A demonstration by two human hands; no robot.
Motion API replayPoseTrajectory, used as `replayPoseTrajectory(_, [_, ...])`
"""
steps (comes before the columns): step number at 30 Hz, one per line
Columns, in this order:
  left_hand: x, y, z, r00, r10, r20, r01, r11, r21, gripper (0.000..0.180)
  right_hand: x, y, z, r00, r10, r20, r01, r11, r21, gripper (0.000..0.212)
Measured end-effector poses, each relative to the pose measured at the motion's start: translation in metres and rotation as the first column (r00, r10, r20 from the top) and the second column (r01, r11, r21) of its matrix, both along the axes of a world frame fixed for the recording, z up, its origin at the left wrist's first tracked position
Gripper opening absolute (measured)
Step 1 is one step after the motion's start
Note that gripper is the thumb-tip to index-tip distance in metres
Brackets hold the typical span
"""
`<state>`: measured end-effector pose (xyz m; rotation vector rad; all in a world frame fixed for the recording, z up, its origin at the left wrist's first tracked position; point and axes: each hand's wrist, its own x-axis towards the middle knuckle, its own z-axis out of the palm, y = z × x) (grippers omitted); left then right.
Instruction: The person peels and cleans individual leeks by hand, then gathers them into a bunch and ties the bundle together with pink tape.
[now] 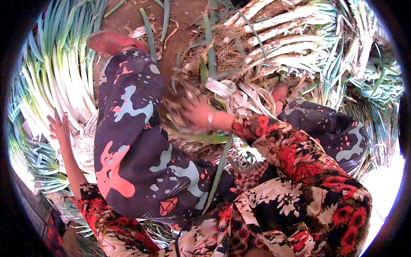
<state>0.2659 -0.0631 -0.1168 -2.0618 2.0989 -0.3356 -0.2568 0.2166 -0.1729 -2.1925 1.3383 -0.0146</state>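
Note:
My left hand point(59, 125) rests against the white lower stalks of a heap of long green onions point(64, 81) on the left, its fingers spread. The cleaned-looking stalks lie with pale ends and roots toward me and green tops pointing away. Between my legs, my right hand point(198, 112) is smeared by motion, so its fingers cannot be made out. Beneath and beside it are dry peeled leaves point(246, 96) and scraps. A loose green leaf point(220, 171) lies across my lap.
Rougher green onions point(282, 43) with brown dry skins and tangled roots are piled at the far right. More bundled green onions point(379, 81) stand at the right edge. Bare brown soil point(184, 21) shows at the far middle, near my red shoe point(115, 42).

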Motion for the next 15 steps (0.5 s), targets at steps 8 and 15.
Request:
replayPoseTrajectory(8, [-0.029, -0.005, 0.011, 0.991, 0.1, 0.092, -0.112, 0.983, 0.145, 0.059, -0.12, 0.175, -0.001, 0.982, 0.179, -0.057, -0.165, 0.967, 0.193, 0.048])
replayPoseTrajectory(15, [-0.023, 0.008, -0.001, 0.983, -0.08, 0.168, 0.069, 0.995, 0.069, 0.058, -0.127, 0.16, 0.013, 0.97, 0.206, -0.13, -0.174, 0.959, 0.222, 0.051])
